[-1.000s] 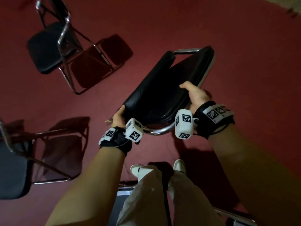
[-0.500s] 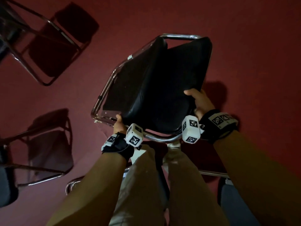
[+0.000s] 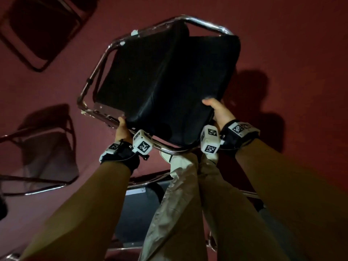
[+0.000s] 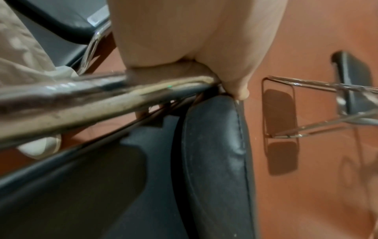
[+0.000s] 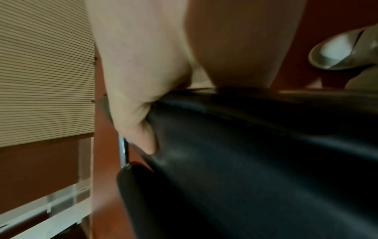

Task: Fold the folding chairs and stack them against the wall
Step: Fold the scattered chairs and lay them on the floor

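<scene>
I hold a folded chair (image 3: 165,81) with black padded seat and chrome tube frame in front of me, lifted off the red carpet. My left hand (image 3: 123,129) grips the chrome frame tube (image 4: 85,103) at the chair's near left corner. My right hand (image 3: 219,112) grips the near right edge of the black cushion (image 5: 255,153), thumb on top. In the left wrist view the left hand (image 4: 184,67) curls over the tube beside the seat cushion (image 4: 216,161). In the right wrist view the thumb (image 5: 143,140) presses into the padding.
An unfolded chair (image 3: 37,157) stands at the left, another chair (image 3: 37,29) at the top left, and a chair seat (image 3: 139,210) lies under my legs (image 3: 178,204). A slatted wall panel (image 5: 45,72) shows in the right wrist view. Red carpet (image 3: 291,44) spreads to the right.
The folded chair has risen and swung to face me more squarely, its frame now showing on the left. Both hands keep their grip. My view has turned away from the chairs at the left.
</scene>
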A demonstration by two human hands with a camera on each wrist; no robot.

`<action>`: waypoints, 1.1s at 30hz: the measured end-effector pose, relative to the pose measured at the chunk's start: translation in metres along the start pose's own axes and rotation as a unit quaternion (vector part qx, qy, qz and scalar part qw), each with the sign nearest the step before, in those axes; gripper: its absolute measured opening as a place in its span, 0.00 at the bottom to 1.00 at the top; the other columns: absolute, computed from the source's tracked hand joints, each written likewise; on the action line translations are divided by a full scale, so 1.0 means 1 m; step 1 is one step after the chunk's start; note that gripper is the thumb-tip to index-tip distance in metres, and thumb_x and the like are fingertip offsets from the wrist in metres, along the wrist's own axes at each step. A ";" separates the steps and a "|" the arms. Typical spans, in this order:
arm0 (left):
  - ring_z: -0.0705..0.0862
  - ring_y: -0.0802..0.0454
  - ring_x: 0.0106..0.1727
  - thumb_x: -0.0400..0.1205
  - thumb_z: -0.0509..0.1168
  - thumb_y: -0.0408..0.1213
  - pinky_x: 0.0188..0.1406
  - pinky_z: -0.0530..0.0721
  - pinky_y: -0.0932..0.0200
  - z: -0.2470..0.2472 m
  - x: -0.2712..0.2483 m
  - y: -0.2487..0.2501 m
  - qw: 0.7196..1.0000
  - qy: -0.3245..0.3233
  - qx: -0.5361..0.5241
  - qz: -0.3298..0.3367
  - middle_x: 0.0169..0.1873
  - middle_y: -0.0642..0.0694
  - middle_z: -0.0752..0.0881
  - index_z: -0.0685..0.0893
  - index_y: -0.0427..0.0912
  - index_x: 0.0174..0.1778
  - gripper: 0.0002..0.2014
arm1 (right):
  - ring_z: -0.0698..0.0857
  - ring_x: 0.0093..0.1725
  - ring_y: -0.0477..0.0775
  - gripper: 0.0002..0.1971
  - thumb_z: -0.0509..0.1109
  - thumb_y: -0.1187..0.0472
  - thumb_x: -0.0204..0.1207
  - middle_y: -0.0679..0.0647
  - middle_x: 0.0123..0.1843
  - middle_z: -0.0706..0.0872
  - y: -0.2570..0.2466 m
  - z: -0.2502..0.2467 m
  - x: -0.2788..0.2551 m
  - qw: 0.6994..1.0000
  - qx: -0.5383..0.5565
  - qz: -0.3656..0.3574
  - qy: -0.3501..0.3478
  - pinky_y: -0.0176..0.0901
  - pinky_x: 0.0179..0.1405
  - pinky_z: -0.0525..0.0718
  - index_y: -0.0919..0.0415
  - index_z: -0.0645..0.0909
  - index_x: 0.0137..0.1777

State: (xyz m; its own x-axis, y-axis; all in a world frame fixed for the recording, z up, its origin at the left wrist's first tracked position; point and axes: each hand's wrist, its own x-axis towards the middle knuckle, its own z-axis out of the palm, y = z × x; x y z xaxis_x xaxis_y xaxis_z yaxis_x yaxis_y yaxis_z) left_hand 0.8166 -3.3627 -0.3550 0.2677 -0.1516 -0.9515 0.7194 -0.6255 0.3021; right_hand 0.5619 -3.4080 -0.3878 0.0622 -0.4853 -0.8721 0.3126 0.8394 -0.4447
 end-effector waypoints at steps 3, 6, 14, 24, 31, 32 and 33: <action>0.86 0.42 0.41 0.85 0.55 0.66 0.54 0.85 0.43 -0.004 0.022 -0.004 0.999 0.017 0.001 -0.029 0.43 0.40 0.88 0.81 0.40 0.47 0.29 | 0.90 0.57 0.61 0.38 0.84 0.49 0.58 0.60 0.60 0.90 0.013 0.000 0.019 1.000 0.001 0.016 0.006 0.58 0.61 0.86 0.58 0.82 0.70; 0.87 0.43 0.43 0.84 0.55 0.68 0.46 0.85 0.47 -0.008 0.043 -0.016 0.998 0.013 -0.020 -0.054 0.45 0.41 0.89 0.84 0.40 0.57 0.31 | 0.91 0.56 0.60 0.33 0.83 0.49 0.65 0.58 0.59 0.91 0.024 -0.006 0.038 0.999 -0.017 0.045 0.017 0.53 0.56 0.87 0.58 0.83 0.70; 0.86 0.44 0.41 0.87 0.59 0.57 0.42 0.83 0.50 -0.016 0.102 -0.099 0.989 0.106 -0.095 -0.042 0.48 0.44 0.91 0.88 0.40 0.54 0.23 | 0.91 0.57 0.59 0.24 0.79 0.51 0.73 0.59 0.59 0.91 0.046 -0.046 0.073 0.987 -0.118 0.110 0.004 0.50 0.53 0.88 0.61 0.85 0.66; 0.81 0.48 0.30 0.88 0.63 0.48 0.38 0.81 0.50 -0.007 0.152 -0.215 0.979 0.166 -0.091 0.076 0.29 0.47 0.82 0.79 0.45 0.40 0.14 | 0.93 0.44 0.58 0.22 0.73 0.42 0.78 0.58 0.54 0.92 0.082 -0.124 0.117 0.945 -0.255 0.205 -0.002 0.47 0.36 0.90 0.60 0.86 0.59; 0.83 0.49 0.32 0.89 0.62 0.43 0.33 0.81 0.55 -0.041 0.187 -0.301 0.978 0.153 -0.062 0.125 0.31 0.44 0.84 0.78 0.40 0.45 0.11 | 0.87 0.26 0.52 0.21 0.63 0.50 0.87 0.53 0.36 0.90 0.150 -0.162 0.127 0.919 -0.324 0.220 0.038 0.48 0.40 0.86 0.70 0.82 0.46; 0.83 0.49 0.32 0.89 0.61 0.42 0.34 0.82 0.55 -0.048 0.198 -0.312 0.978 0.153 -0.061 0.129 0.31 0.45 0.84 0.78 0.41 0.45 0.10 | 0.89 0.29 0.53 0.23 0.62 0.48 0.87 0.53 0.42 0.91 0.163 -0.167 0.131 0.916 -0.324 0.234 0.034 0.48 0.39 0.87 0.70 0.83 0.50; 0.83 0.50 0.31 0.89 0.61 0.41 0.33 0.81 0.56 -0.055 0.207 -0.321 0.976 0.156 -0.066 0.134 0.31 0.45 0.84 0.78 0.41 0.45 0.10 | 0.91 0.33 0.55 0.24 0.62 0.45 0.86 0.54 0.45 0.92 0.178 -0.170 0.136 0.912 -0.324 0.251 0.028 0.48 0.38 0.88 0.68 0.86 0.51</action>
State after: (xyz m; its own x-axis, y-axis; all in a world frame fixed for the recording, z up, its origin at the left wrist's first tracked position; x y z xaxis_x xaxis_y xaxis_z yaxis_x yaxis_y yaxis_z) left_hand 0.6768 -3.1511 -0.6457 0.6257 -0.0429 -0.7789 0.6674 -0.4875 0.5630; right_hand 0.4644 -3.2832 -0.6204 -0.0105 -0.0020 -0.9999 -0.3698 0.9291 0.0021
